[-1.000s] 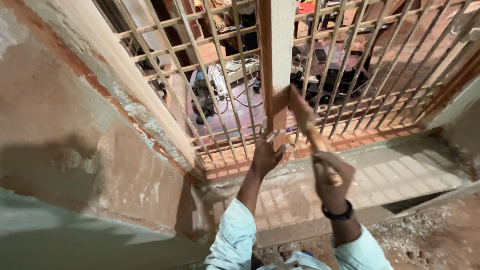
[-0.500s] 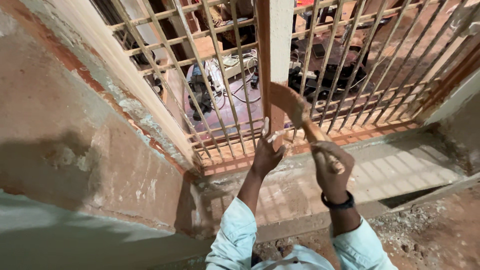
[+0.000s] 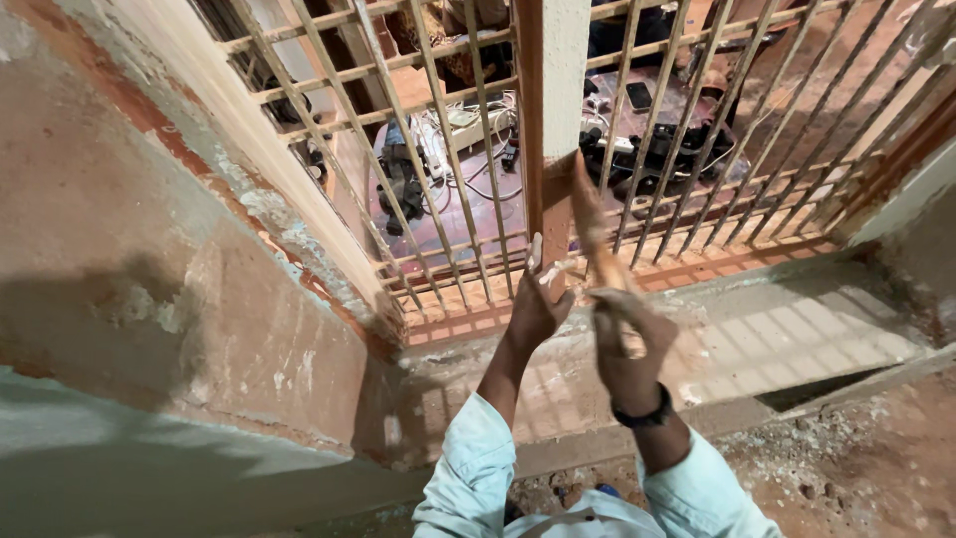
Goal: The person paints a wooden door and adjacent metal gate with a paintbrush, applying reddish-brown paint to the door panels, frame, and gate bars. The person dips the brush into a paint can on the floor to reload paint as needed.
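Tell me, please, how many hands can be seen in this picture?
2. The left hand rests at the foot of the wooden post in the window grille. The right hand, beside it, holds a blurred wooden handle. None other shows.

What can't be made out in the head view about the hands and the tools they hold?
- Left hand: the thin pale tool against the wooden post is too small to identify.
- Right hand: the wooden handle is motion-blurred; its head can't be told.
- Contact point on the post: hidden by the left hand.
- Things behind the window bars: too cluttered to name.
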`<state>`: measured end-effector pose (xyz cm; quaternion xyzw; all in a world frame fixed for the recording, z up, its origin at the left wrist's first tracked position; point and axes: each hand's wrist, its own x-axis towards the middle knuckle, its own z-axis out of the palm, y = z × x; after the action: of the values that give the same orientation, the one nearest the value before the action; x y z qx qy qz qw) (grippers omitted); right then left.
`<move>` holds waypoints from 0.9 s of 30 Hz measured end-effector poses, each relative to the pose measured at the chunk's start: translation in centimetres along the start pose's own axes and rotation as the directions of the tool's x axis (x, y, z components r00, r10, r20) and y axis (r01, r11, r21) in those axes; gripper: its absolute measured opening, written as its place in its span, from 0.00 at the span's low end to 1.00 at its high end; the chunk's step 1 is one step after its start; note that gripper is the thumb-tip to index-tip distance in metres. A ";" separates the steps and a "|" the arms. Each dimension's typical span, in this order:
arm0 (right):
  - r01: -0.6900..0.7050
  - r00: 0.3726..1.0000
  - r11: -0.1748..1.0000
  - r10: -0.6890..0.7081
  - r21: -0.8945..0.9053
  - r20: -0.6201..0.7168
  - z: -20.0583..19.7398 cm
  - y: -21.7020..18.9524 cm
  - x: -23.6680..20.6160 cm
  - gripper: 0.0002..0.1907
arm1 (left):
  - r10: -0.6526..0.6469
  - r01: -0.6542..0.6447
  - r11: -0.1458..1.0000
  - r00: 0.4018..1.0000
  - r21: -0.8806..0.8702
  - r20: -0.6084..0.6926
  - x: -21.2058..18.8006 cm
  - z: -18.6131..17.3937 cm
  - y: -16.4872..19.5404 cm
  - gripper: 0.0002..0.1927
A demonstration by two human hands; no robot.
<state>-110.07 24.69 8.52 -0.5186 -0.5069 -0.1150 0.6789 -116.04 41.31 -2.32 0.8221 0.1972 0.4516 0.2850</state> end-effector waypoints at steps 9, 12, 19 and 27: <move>-0.028 0.992 0.999 0.030 -0.014 0.124 0.6 -1.2 -0.4 0.10 | -0.083 0.059 0.989 0.980 0.132 0.182 -0.5 1.5 -2.1 0.33; -0.004 0.999 1.000 0.004 0.004 0.046 -0.8 0.7 1.0 0.10 | -0.131 0.128 0.977 0.991 -0.168 -0.008 -0.7 0.9 -0.5 0.43; -0.118 0.990 0.993 0.117 -0.018 -0.083 -3.5 2.6 1.3 0.06 | -0.079 0.080 0.997 0.997 -0.017 0.017 0.1 -0.3 1.6 0.21; -0.057 0.996 0.990 0.048 -0.126 -0.072 -2.0 0.9 0.4 0.08 | -0.150 0.149 0.989 0.978 0.014 0.145 -0.6 -0.1 0.1 0.17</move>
<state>-108.13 23.61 8.38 -0.5699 -0.4610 -0.1474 0.6641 -116.37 40.91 -2.57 0.8363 0.2378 0.3673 0.3304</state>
